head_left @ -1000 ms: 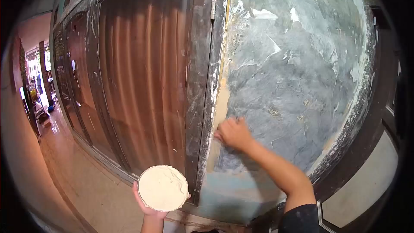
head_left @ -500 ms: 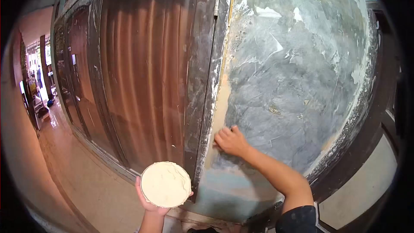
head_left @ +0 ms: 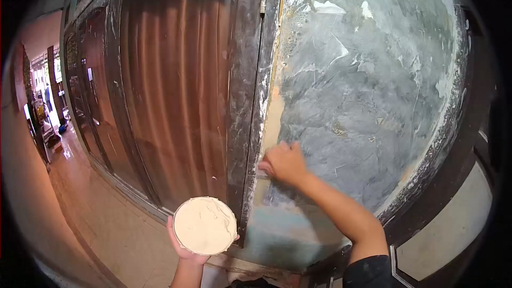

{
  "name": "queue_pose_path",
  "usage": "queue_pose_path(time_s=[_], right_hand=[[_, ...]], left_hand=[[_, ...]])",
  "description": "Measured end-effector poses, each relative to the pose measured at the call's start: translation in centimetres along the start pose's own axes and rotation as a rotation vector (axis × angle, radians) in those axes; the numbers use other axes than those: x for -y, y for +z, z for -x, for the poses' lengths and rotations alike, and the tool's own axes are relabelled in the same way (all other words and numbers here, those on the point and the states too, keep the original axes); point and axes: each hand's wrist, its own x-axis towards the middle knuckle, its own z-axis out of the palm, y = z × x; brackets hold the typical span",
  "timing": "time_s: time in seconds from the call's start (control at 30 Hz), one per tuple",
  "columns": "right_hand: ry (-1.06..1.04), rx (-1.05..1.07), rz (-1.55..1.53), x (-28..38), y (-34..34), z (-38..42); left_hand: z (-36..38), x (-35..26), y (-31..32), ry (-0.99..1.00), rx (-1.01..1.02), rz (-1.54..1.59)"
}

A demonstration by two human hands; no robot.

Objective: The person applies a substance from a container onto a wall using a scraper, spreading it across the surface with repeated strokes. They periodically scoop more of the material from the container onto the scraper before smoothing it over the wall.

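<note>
Two hands are in view. The left hand (head_left: pixel 186 254) supports a round container (head_left: pixel 186 249) at the lower centre, in front of the lower edge of the curtained panel (head_left: pixel 178 90); thumb and fingers are spread around its sides, gripping it from below. Cream-coloured paste (head_left: pixel 205 224) fills the container to the rim, with a ridged fold at right.

The right hand (head_left: pixel 284 161) is at the beige strip (head_left: pixel 273 120) along the left edge of the grey wall (head_left: pixel 346 93), beside the dark wooden frame (head_left: pixel 245 101). Its fingers are curled inward; whether they pinch an object or are pressed together cannot be determined.

Relative to the wall, the right hand is higher on the strip than half a second ago, yet lower than one second ago. Its thumb side has also shifted left, to the edge of the frame. The container has kept nearly the same position, and the left hand's hold is unchanged.

Motion blur softens the right hand's outline. The palm-side surfaces of its fingers are hidden. The container's underside is concealed, as are most of the left fingers. The right sleeve (head_left: pixel 368 272) is cut off at the bottom border.
</note>
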Motion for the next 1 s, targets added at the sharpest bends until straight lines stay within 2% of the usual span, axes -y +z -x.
queue_pose_path(time_s=[0.03, 0.13, 0.2, 0.23, 0.27, 0.3, 0.33, 0.43, 0.47, 0.5, 0.53, 0.57, 0.63, 0.7, 0.77, 0.83, 0.9, 1.0], right_hand=[[-0.142, 0.024, 0.043, 1.1, 2.1, 1.6], [-0.182, -0.077, 0.148, -1.1, 1.8, -0.3], [0.029, -0.194, 0.16, -5.6, -3.8, -6.1], [0.161, -0.332, 0.197, -7.6, -7.5, -8.9], [0.353, -0.374, 0.271, -9.7, -10.0, -10.7], [0.435, -0.582, 0.257, -11.3, -11.8, -11.7], [0.568, -0.618, 0.229, -12.5, -13.1, -12.0], [0.585, -0.514, 0.128, -11.0, -11.7, -9.8], [0.424, -0.46, 0.02, -9.1, -9.1, -8.1], [0.39, -0.115, -0.014, -6.3, -7.9, -6.5], [0.132, -0.106, 0.089, -3.5, -4.9, -3.9], [0.025, 0.065, -0.027, -0.9, -2.0, -1.4], [-0.261, -0.1, 0.071, 1.6, 2.1, 1.9], [-0.268, -0.081, 0.176, 0.3, 2.1, 0.3], [-0.038, -0.187, 0.192, -3.5, -1.9, -5.4], [0.26, -0.255, 0.27, -7.2, -8.8, -10.9], [0.478, -0.581, 0.21, -11.0, -12.9, -13.5], [0.513, -0.662, 0.126, -11.2, -12.7, -12.2]], left_hand=[[-0.2, 0.1, -0.7, -0.016, 0.076, 0.105], [-0.5, -0.1, -0.8, -0.016, 0.035, 0.055], [-0.8, -0.2, -0.9, -0.018, 0.034, 0.036], [-0.7, -0.2, 0.1, -0.024, 0.061, 0.146], [-0.9, -0.2, 0.3, -0.019, 0.038, 0.112], [-0.8, -0.2, 0.3, -0.017, 0.013, 0.076], [-0.8, -0.2, 0.3, -0.021, 0.007, 0.074], [-0.8, -0.2, -0.1, -0.008, 0.077, -0.109], [-0.7, -0.1, 0.2, -0.032, 0.049, 0.024], [-0.6, -0.1, 0.5, -0.053, 0.02, 0.16], [-0.6, 0.0, 0.4, -0.051, 0.022, 0.163], [-0.6, 0.0, 0.2, -0.051, 0.029, 0.107], [-0.9, 0.0, -0.2, -0.049, 0.102, -0.016], [-1.0, 0.1, -0.2, -0.067, 0.062, -0.006], [-1.1, -0.1, 0.0, -0.054, 0.071, -0.03], [-1.1, -0.1, 0.2, -0.042, 0.07, -0.05], [-1.0, -0.1, 0.4, -0.012, 0.032, -0.005], [-0.4, -0.2, 0.1, -0.018, 0.023, 0.025]])
